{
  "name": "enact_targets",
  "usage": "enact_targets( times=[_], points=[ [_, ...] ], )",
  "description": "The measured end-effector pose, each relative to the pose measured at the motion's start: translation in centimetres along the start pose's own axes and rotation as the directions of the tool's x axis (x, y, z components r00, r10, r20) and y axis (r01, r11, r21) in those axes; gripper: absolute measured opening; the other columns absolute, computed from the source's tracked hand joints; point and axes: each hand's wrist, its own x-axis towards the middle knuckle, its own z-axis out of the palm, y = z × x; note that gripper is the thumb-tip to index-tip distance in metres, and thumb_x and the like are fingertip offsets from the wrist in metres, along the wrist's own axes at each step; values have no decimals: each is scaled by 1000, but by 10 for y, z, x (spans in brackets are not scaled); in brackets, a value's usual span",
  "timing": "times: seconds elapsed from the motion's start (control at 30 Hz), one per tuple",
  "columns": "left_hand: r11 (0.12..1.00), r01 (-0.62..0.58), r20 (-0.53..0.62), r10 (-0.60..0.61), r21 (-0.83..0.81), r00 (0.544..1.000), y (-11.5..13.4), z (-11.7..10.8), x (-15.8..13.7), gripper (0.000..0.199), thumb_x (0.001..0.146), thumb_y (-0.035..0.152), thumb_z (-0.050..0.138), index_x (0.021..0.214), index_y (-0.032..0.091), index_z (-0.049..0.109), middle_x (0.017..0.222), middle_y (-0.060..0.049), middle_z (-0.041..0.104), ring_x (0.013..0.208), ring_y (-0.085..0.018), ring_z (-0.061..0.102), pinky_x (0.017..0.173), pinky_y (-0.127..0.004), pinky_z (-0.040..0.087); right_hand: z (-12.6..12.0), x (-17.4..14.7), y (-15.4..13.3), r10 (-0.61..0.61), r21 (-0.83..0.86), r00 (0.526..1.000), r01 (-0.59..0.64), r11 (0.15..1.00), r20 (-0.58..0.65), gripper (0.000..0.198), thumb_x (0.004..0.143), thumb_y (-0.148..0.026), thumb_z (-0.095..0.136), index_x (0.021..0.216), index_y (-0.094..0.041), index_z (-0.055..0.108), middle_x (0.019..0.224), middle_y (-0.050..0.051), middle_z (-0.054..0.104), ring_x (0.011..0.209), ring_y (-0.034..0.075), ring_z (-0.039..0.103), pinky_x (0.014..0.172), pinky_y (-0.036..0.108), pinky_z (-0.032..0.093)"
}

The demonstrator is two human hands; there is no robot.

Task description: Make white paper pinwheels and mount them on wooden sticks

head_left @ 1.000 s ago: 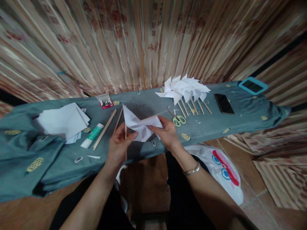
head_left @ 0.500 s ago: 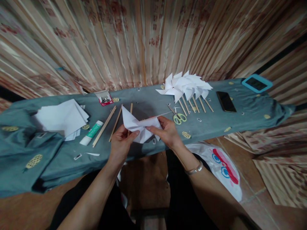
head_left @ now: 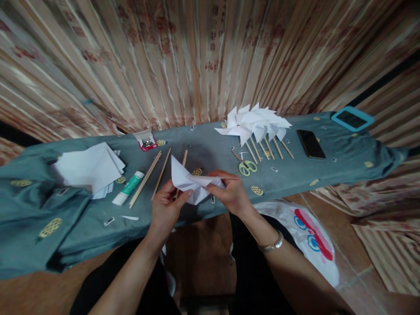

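Note:
Both hands hold a white paper pinwheel (head_left: 195, 181) just above the front of the cloth-covered table. My left hand (head_left: 167, 203) pinches its left side, thumb on top. At the right edge, my right hand (head_left: 231, 192) closes on the paper between thumb and fingers. One blade sticks up at the left; the fingers hide parts of the others. Just behind the left hand lie wooden sticks (head_left: 146, 178). A glue stick (head_left: 128, 188) lies to their left. Beyond the right hand rest green-handled scissors (head_left: 246, 167).
Finished pinwheels (head_left: 252, 124) on sticks overlap at the back. White paper sheets (head_left: 88, 166) are stacked at left, near a small red box (head_left: 146, 142) of metal pins. A phone (head_left: 310, 143) and a blue-framed device (head_left: 352, 118) lie at right. A white bag (head_left: 305, 236) sits on the floor.
My right hand has shifted its grip and drawn the right side of the paper inward. The left hand keeps its pinch. The whole view has tilted slightly upward.

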Motion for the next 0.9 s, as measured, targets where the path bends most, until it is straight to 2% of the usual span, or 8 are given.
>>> enact_targets(
  times=[0.17, 0.3, 0.37, 0.47, 0.57, 0.63, 0.77, 0.9],
  points=[
    [999, -8, 11, 8, 31, 1000, 3, -4, -3, 41, 56, 33, 87, 91, 18, 73, 87, -4, 73, 82, -19, 65, 79, -30, 51, -2, -4, 0, -46, -117, 998, 52, 992, 49, 11, 74, -25, 66, 83, -21, 71, 75, -1, 72, 65, 14, 63, 58, 23, 47],
    [1000, 17, -38, -17, 14, 999, 2, -15, -3, 51, 69, 56, 74, 102, 17, 73, 68, -1, 63, 65, -14, 57, 56, -22, 44, -13, -8, -5, -211, -212, 975, 222, 952, 75, 17, 78, -17, 61, 92, -23, 69, 87, 0, 73, 76, 16, 68, 67, 26, 51],
    [998, 36, -86, -33, 44, 996, 3, -19, -1, 52, 74, 62, 66, 99, 16, 74, 63, 0, 57, 59, -13, 52, 49, -21, 37, -19, -11, -10, -365, -302, 923, 386, 872, 124, 20, 80, -16, 60, 97, -22, 68, 93, 2, 73, 87, 19, 68, 77, 30, 53],
    [986, -23, -73, 35, 162, 997, 8, -23, 2, 38, 76, 53, 68, 87, 18, 76, 68, 0, 58, 54, -11, 44, 46, -22, 33, -23, -19, -17, -590, -387, 778, 622, 681, 214, 19, 85, -16, 59, 102, -22, 64, 95, 4, 74, 93, 19, 68, 92, 38, 51],
    [954, -111, -51, 130, 278, 990, 13, -24, 2, 24, 73, 41, 73, 85, 21, 78, 80, -2, 64, 62, -13, 51, 55, -24, 40, -21, -27, -21, -674, -416, 684, 718, 557, 279, 22, 88, -12, 56, 107, -22, 61, 97, 5, 74, 97, 19, 68, 98, 41, 50],
    [940, -121, -40, 140, 319, 989, 16, -24, 0, 19, 71, 37, 75, 83, 24, 79, 81, -3, 67, 73, -17, 58, 65, -27, 45, -20, -30, -23, -674, -429, 673, 728, 534, 304, 24, 89, -11, 55, 109, -22, 60, 97, 5, 75, 97, 19, 68, 98, 41, 51],
    [932, -128, 57, 116, 338, 992, 15, -24, -6, 17, 72, 34, 73, 83, 24, 80, 86, -5, 72, 83, -23, 63, 78, -31, 47, -23, -30, -21, -671, -455, 690, 707, 542, 273, 24, 89, -12, 55, 110, -23, 60, 99, 4, 74, 99, 19, 68, 98, 42, 51],
    [938, -133, 112, 102, 321, 988, 14, -20, -10, 17, 68, 32, 73, 82, 24, 80, 83, -5, 74, 80, -24, 65, 74, -31, 49, -27, -29, -20, -686, -491, 694, 685, 538, 217, 26, 89, -13, 55, 112, -25, 60, 104, 4, 74, 106, 21, 66, 102, 45, 49]
  ],
)
